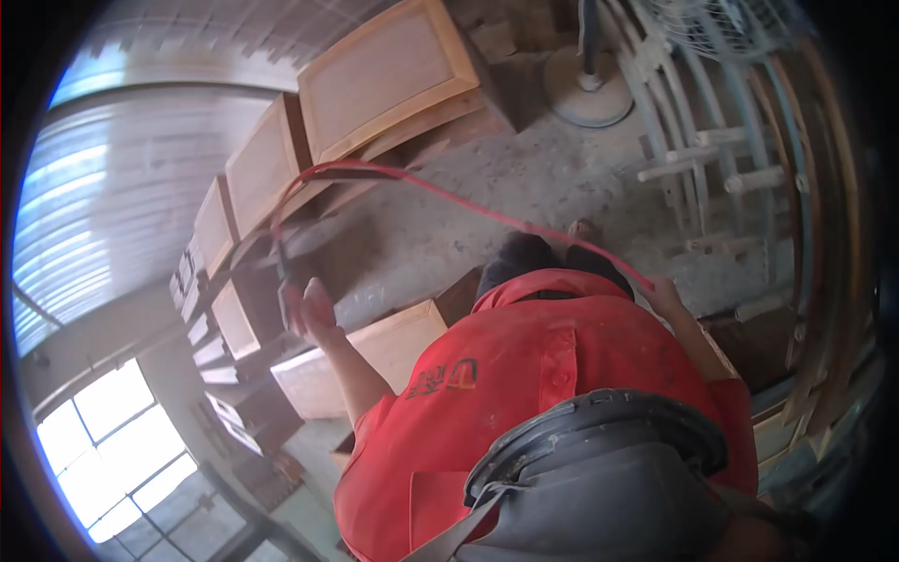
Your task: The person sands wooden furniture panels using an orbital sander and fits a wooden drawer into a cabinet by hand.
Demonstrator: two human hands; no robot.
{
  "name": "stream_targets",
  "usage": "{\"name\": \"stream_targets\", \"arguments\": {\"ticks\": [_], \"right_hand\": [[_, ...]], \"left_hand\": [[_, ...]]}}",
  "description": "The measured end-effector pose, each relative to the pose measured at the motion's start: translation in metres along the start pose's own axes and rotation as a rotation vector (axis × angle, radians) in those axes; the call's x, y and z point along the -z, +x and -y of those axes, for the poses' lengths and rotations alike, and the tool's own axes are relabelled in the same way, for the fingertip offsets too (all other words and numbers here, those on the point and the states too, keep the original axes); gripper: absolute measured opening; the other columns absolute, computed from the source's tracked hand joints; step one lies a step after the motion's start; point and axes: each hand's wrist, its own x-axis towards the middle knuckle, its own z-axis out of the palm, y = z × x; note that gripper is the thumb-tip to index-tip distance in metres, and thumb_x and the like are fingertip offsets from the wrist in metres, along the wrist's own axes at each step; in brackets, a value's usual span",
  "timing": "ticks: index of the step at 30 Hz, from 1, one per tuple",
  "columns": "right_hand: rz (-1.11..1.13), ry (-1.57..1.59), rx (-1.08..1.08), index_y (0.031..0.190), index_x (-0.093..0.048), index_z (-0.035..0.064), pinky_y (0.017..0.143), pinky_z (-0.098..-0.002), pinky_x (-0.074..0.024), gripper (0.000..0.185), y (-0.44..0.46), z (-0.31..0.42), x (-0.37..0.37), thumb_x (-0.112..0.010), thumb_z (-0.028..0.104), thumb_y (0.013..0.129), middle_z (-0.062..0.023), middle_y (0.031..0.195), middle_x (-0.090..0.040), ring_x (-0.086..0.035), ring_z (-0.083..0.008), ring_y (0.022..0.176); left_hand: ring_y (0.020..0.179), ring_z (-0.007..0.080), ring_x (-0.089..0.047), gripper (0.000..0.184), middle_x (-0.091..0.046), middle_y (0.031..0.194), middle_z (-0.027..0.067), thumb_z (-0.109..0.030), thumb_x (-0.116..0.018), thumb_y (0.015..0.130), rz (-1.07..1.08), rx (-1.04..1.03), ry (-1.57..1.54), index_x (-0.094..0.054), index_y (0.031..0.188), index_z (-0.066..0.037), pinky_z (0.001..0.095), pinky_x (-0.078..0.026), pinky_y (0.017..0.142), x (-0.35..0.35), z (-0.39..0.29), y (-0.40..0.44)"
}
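At the left, my left hand [314, 311] is closed round a dark handheld tool [282, 272], whose details are blurred. A red hose [403, 176] rises from this tool, arches across the view and runs down to my right hand [663, 297]. The fingers of my right hand are wrapped round the hose near its visible end. Between my two arms is the red shirt [534, 365] that I wear, with a dark-rimmed grey object [599, 468] below my face, partly covering it.
Framed wooden cabinets [389, 80] line the left and upper side. A light wooden box [375, 356] stands near my left forearm. A round stand base [588, 89] and a wire fan [721, 23] are at the top; racks of curved bars [688, 155] line the right.
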Motion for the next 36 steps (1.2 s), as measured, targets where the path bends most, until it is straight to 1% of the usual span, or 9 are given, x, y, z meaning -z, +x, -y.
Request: {"name": "stream_targets", "arguments": {"ticks": [2,6,13,17,22,28,32,34,36], "right_hand": [[-0.049,0.082,-0.029,0.087,-0.066,0.0011,0.068,-0.0448,-0.0489,0.031,0.039,0.109,0.017,-0.06,0.032,0.088,-0.0234,0.085,-0.064,-0.061,-0.0445,0.08],[-0.006,-0.382,0.224,0.086,-0.068,0.0024,0.071,-0.0495,-0.0513,0.027,0.117,0.273,0.037,-0.055,0.026,0.092,-0.0224,0.083,-0.066,-0.067,-0.0381,0.083],[0.366,-0.915,0.106,0.102,-0.069,0.0037,0.08,-0.0467,-0.053,0.027,0.241,0.32,-0.054,-0.056,0.021,0.086,-0.0178,0.101,-0.068,-0.067,-0.0345,0.094],[-0.099,-0.024,0.387,0.132,-0.047,0.0141,0.09,-0.0433,-0.0461,0.065,0.207,0.42,-0.082,-0.073,0.032,0.075,-0.0142,0.117,-0.054,-0.054,-0.0349,0.109],[-0.322,0.176,0.67,0.139,-0.039,0.0167,0.095,-0.0431,-0.044,0.087,0.213,0.499,-0.134,-0.082,0.033,0.066,-0.0156,0.124,-0.047,-0.05,-0.0378,0.114],[-0.388,0.415,0.606,0.137,-0.041,0.0203,0.095,-0.0449,-0.0458,0.089,0.236,0.476,-0.139,-0.085,0.034,0.061,-0.0123,0.124,-0.047,-0.054,-0.034,0.109],[-0.408,0.62,0.474,0.135,-0.044,0.0191,0.098,-0.042,-0.0448,0.086,0.244,0.484,-0.149,-0.084,0.04,0.062,-0.012,0.128,-0.051,-0.056,-0.0352,0.111],[-0.313,0.752,0.34,0.134,-0.044,0.0106,0.1,-0.0366,-0.0421,0.08,0.252,0.477,-0.161,-0.083,0.035,0.068,-0.0113,0.129,-0.053,-0.054,-0.027,0.117],[-0.241,0.956,0.07,0.132,-0.046,0.0088,0.095,-0.0345,-0.0458,0.072,0.269,0.459,-0.192,-0.079,0.032,0.073,-0.0108,0.124,-0.055,-0.057,-0.0214,0.11]], "left_hand": [[0.089,0.0174,-0.064,0.045,-0.066,0.099,0.0086,-0.008,-0.069,0.074,0.044,0.035,0.255,-0.059,0.118,0.0,0.0288,-0.053,0.072,0.021,0.011,0.021],[0.096,0.0148,-0.062,0.053,-0.067,0.102,0.0045,-0.008,-0.081,0.063,0.23,0.038,0.551,-0.063,0.112,-0.001,0.0315,-0.049,0.089,-0.002,-0.01,0.047],[0.108,0.0289,-0.057,0.048,-0.066,0.105,0.0049,-0.026,-0.081,0.058,1.018,-0.459,1.058,-0.068,0.103,-0.017,0.0401,-0.048,0.094,-0.097,0.024,0.159],[0.108,0.0275,-0.057,0.047,-0.066,0.105,0.001,-0.028,-0.081,0.057,1.315,-0.46,1.059,-0.068,0.101,-0.02,0.0404,-0.048,0.093,-0.154,0.047,0.188],[0.109,0.0261,-0.058,0.048,-0.067,0.103,0.0006,-0.033,-0.081,0.056,1.536,-0.658,0.905,-0.068,0.101,-0.021,0.0402,-0.051,0.088,-0.219,0.069,0.175],[0.106,0.0285,-0.061,0.061,-0.067,0.103,0.0073,-0.04,-0.085,0.055,1.802,-0.576,1.027,-0.066,0.107,-0.013,0.0387,-0.052,0.088,-0.266,0.045,0.148],[0.113,0.0238,-0.059,0.069,-0.064,0.111,0.0136,-0.029,-0.085,0.06,2.003,-0.133,1.228,-0.057,0.117,-0.004,0.0359,-0.051,0.089,-0.275,0.054,0.173],[0.121,0.0208,-0.052,0.066,-0.053,0.13,0.0128,-0.018,-0.08,0.071,1.993,0.042,0.589,-0.049,0.127,-0.004,0.037,-0.05,0.092,-0.262,0.094,0.205],[0.129,0.0201,-0.044,0.064,-0.042,0.141,0.0109,-0.012,-0.075,0.078,2.074,0.099,0.683,-0.044,0.134,-0.005,0.0384,-0.049,0.095,-0.277,0.077,0.216]]}}
